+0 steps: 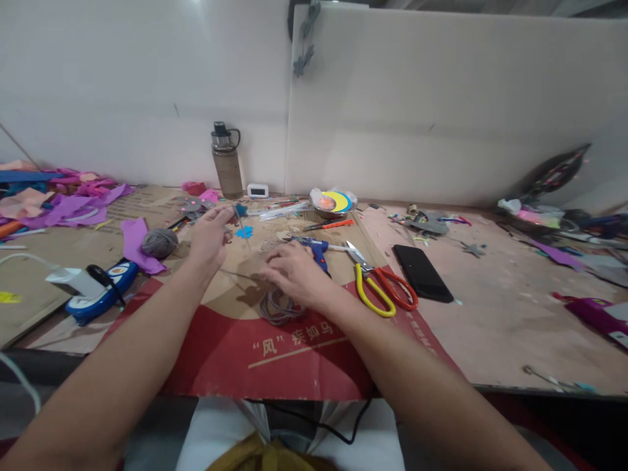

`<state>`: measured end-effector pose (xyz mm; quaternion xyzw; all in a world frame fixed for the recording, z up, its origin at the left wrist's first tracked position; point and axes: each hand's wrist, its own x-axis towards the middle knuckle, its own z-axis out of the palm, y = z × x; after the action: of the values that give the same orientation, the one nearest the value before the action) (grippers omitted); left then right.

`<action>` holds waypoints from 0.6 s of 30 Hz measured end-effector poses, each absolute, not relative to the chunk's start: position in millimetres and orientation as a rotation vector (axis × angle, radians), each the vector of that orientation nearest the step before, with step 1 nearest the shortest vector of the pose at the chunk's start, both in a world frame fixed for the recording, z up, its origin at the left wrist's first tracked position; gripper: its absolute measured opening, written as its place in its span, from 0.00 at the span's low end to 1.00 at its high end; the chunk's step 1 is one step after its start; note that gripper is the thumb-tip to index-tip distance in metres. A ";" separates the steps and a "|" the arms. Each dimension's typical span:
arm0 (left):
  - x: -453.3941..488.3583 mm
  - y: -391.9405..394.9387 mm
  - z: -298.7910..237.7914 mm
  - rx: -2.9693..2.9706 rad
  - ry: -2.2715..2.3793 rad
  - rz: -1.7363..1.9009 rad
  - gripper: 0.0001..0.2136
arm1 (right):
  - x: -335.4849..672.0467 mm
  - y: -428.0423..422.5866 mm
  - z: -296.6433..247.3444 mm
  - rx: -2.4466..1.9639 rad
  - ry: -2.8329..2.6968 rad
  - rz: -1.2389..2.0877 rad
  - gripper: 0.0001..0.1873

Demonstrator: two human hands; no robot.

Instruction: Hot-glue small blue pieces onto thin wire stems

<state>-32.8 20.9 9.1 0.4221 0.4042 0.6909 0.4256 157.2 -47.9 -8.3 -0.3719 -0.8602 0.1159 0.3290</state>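
at the far left of my feed, a heap of purple and pink scraps (pixel 73 208) runs out of frame beside a blue power strip (pixel 105 294) carrying a white plug; any small print on the strip is too blurred for me to read. a grey yarn ball (pixel 159 243) lies on a purple strip.

next, i see the left hand (pixel 212 234) raised over the worktable, forearm slanting in from the lower left, thumb and forefinger pinched on a thin stem (pixel 248 242) at a dark blue piece (pixel 240 210). a bright blue flower shape (pixel 244 232) shows just behind the stem. beyond, a lidded bottle (pixel 228 167) stands upright near a small white device (pixel 258 190), its screen illegible to me.

at center, the right hand (pixel 294 271) is palm down, fingers bent, above a coil of grey cord (pixel 279 309); i cannot tell whether its fingertips grip anything. below, a red printed sheet (pixel 220 360) reads “风” 疾如马, the line running to the right forearm; smaller characters near its right edge escape me.

the hand partly hides a blue glue gun (pixel 318 252). to its right lie scissors (pixel 375 284) with one yellow and one red handle, then a black phone (pixel 422 273). a magenta object (pixel 593 317) is cut off at my right edge.
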 end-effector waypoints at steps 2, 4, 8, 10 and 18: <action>-34.7 21.9 11.4 1.011 0.909 1.747 0.07 | 171.8 -46.4 -0.5 -1.190 -2.056 0.292 0.18; -34.9 21.3 13.4 0.983 0.858 1.752 0.07 | 187.8 -41.9 0.8 -1.448 -1.846 0.201 0.18; -31.6 18.2 14.7 1.055 0.858 1.798 0.06 | 204.9 -28.2 -17.9 -1.987 -1.851 0.120 0.21; -29.2 16.5 14.5 1.110 0.884 1.824 0.05 | 204.6 -21.5 -28.2 -2.064 -1.918 0.200 0.18; -24.8 13.5 7.2 1.127 0.973 1.753 0.08 | 209.8 -9.7 -24.8 -1.935 -1.718 0.606 0.09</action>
<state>-24.8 13.5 7.2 0.4472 0.3860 0.6958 0.4085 209.8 -9.7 -24.8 -0.7068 -0.6278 0.2212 0.2397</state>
